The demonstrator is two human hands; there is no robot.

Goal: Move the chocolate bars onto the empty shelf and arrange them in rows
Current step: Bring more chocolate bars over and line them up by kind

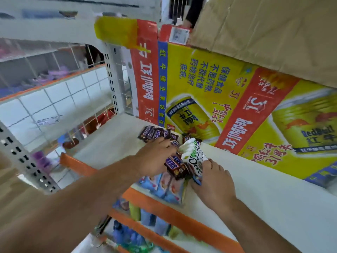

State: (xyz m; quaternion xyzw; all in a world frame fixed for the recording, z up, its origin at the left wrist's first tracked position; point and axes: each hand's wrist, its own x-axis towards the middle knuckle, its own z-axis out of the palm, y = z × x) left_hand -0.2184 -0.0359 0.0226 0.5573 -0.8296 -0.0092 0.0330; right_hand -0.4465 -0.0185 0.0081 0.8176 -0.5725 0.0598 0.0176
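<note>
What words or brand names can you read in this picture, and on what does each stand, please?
"RedBull": on the yellow and red carton, several times.
"红牛": also on that carton.
"保健食品不是药物": that carton's yellow panel.
"Dove": on the white packet.
"SNICKERS", partly hidden: on the brown bars.
The white sticker behind the carton: too blurred to read.

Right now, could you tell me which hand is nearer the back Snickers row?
Left. The left hand lies just before the Snickers row; the right hand sits well to its right, gripping the Dove pack.
</note>
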